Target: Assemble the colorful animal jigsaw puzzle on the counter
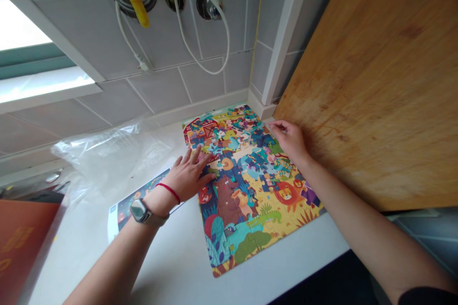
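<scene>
A colourful jigsaw puzzle [246, 243] of cartoon animals lies on the white counter. Its lower part is joined up, with a bear, a crocodile and a lion showing. Loose puzzle pieces [238, 136] are heaped over the upper part. My left hand [189, 174], fingers spread, rests across the puzzle's left edge. At the upper right edge is my right hand [289, 139], thumb and fingers pinched together; whatever they hold is too small to make out. A printed sheet [123, 209] lies partly under my left hand and wrist.
Crumpled clear plastic wrap [100, 157] lies at the back left, near an orange box [25, 243]. A wooden board [372, 76] stands close on the right. Tiled wall with pipes and a white cable [229, 38] rises behind the counter [171, 257].
</scene>
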The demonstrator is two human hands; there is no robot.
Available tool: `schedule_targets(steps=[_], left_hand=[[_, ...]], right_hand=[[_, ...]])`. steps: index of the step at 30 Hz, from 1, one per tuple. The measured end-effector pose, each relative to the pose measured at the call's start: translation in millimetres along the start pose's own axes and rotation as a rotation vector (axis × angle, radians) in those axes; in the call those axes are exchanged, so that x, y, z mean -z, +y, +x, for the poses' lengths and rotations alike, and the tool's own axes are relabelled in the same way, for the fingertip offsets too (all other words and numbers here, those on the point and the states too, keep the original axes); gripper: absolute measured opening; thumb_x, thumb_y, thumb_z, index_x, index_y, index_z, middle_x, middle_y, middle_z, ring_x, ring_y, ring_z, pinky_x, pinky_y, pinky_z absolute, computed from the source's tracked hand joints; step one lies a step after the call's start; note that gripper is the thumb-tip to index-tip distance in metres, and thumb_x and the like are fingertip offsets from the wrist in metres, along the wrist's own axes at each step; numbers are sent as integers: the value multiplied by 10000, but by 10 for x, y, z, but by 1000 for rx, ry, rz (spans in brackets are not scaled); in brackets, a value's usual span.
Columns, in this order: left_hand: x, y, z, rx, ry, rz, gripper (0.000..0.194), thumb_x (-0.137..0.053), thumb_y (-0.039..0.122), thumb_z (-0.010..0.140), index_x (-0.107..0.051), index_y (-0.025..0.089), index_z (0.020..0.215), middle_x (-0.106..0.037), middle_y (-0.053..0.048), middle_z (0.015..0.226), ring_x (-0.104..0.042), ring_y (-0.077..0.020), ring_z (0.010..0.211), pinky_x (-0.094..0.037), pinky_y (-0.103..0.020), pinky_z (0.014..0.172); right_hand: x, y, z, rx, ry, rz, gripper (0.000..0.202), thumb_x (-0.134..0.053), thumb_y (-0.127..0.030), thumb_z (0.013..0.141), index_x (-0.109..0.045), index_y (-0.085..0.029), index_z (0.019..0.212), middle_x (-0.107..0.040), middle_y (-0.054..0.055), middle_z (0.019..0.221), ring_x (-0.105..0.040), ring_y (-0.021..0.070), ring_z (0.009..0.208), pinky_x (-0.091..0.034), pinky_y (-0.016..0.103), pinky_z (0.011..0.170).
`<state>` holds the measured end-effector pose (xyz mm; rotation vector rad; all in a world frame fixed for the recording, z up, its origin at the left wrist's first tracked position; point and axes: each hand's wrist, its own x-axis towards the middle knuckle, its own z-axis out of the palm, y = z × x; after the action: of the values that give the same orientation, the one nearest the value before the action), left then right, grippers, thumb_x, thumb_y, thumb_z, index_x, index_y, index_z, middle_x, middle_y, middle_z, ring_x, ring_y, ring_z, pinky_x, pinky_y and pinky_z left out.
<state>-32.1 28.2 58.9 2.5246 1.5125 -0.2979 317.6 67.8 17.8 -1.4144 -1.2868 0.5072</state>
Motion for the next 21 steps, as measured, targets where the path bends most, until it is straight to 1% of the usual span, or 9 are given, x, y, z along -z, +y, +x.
schedule_targets(steps=[2,4,7,9,11,13,15,18,21], left_hand=[[32,14,-47,-50,-31,0,677,-500,586,1050,-383,319,1661,-330,-152,1734,-354,-431,1573,-427,-603,1185],[63,27,-95,-81,-55,-8,669,-515,562,1041,-417,294,1646,-368,-165,1713,-416,-413,1543,-469,-577,1156],[93,63,-154,-88,-79,-6,681,-523,554,1029,-431,270,1641,-389,-169,1702,-430,-413,1536,-473,-569,1160],[102,96,-180,-99,-94,9,696,-526,552,1026,-406,278,1655,-395,-153,1702,-401,-410,1555,-456,-560,1183],[106,126,-197,-111,-101,28,708,-537,541,1025,-387,279,1665,-374,-142,1715,-361,-407,1576,-442,-553,1204],[103,147,-210,-115,-102,34,712,-547,531,1024,-382,272,1667,-333,-144,1731,-344,-412,1581,-433,-563,1216],[90,163,-221,-122,-106,32,713,-553,536,1022,-397,261,1661,-307,-157,1735,-356,-427,1570,-438,-585,1209],[43,209,-236,-170,-72,39,690,-568,540,1017,-438,273,1640,-305,-156,1734,-367,-435,1563,-436,-610,1206],[-26,337,-256,-250,11,38,666,-592,547,1011,-466,310,1620,-304,-139,1739,-367,-425,1566,-418,-616,1223]], right_hand=[[3,-15,-3,-7,2,1,227,-688,-424,865,-794,-225,878,-821,64,932,-740,265,886,-578,433,912],[2,-22,-4,-11,0,2,224,-689,-425,862,-795,-228,872,-820,62,920,-739,266,881,-579,434,908],[-7,-17,0,-39,7,30,225,-712,-439,840,-793,-231,866,-819,60,921,-737,268,901,-580,425,894],[-9,-9,12,-130,5,118,256,-724,-477,822,-788,-233,866,-818,63,929,-739,270,932,-585,399,850],[-1,-1,32,-260,3,255,318,-710,-542,825,-776,-232,858,-815,75,940,-742,271,959,-586,364,791],[21,4,60,-368,4,385,385,-678,-606,847,-757,-229,842,-811,95,946,-747,271,975,-586,344,756],[52,6,92,-428,0,464,433,-637,-649,882,-740,-230,839,-808,109,956,-749,274,989,-593,343,757],[97,-3,130,-485,-27,521,461,-577,-665,933,-722,-236,847,-809,111,960,-753,275,993,-604,356,781],[131,-34,147,-546,-84,574,420,-551,-606,968,-723,-238,862,-814,96,969,-755,255,980,-601,347,801]])
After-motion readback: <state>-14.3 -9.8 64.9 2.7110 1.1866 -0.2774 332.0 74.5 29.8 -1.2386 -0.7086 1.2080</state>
